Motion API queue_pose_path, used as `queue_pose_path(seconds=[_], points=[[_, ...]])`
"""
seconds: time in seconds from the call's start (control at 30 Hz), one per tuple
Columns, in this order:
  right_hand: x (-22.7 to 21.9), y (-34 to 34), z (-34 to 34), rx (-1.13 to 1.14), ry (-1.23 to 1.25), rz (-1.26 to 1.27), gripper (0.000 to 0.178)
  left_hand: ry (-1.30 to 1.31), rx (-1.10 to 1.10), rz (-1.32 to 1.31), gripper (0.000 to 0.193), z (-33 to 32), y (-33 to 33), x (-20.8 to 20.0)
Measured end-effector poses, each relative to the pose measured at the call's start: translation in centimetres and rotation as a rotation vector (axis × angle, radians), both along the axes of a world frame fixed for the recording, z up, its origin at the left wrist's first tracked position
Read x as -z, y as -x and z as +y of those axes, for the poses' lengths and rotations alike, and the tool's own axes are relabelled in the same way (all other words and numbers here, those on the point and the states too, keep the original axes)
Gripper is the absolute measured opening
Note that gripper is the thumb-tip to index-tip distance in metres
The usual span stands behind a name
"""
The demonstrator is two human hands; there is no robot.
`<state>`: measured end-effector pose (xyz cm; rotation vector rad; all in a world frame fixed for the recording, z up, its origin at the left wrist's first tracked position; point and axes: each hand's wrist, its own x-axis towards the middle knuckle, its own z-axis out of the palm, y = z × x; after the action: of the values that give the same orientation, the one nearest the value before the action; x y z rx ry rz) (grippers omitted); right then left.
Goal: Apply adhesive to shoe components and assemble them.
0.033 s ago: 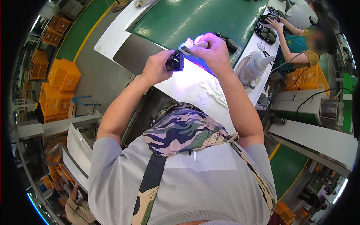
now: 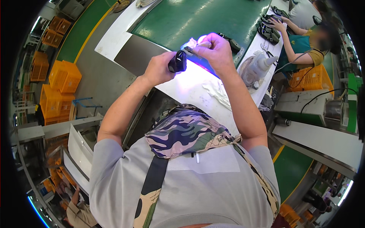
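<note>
My left hand [image 2: 157, 69] is closed around a glossy black object [image 2: 177, 62] with a rounded end; its kind is hard to make out. Just to its right, my right hand [image 2: 218, 55] pinches a crumpled white cloth [image 2: 191, 43] between thumb and fingers. A small dark piece shows below the cloth, close to the fingertips. Violet-white light glares on the white tabletop [image 2: 175, 85] under both hands. Beyond my right hand, a dark sandal [image 2: 230, 42] lies on the green conveyor belt [image 2: 182, 22].
A clear squeeze bottle [image 2: 256, 70] stands right of my right forearm. White crumpled cloth [image 2: 216, 94] lies on the table. Several black sandals [image 2: 268, 34] line the far ledge, where a co-worker's hands [image 2: 279, 24] touch one. Orange crates [image 2: 65, 76] are stacked at left.
</note>
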<state>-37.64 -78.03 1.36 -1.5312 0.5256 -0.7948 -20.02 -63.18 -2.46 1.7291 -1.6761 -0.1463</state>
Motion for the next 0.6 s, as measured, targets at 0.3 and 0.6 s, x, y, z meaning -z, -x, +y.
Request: queue_pose_path(seconds=[0.3, 0.6], points=[[1.9, 0.3, -1.4, 0.061, 0.074, -0.059, 0.018, -0.649, 0.231, 0.226, 0.058, -0.3, -0.1, -2.9], [2.8, 0.2, -1.1, -0.008, -0.024, -0.071, 0.017, -0.753, 0.327, 0.463, 0.058, 0.6, -1.3, -1.7]])
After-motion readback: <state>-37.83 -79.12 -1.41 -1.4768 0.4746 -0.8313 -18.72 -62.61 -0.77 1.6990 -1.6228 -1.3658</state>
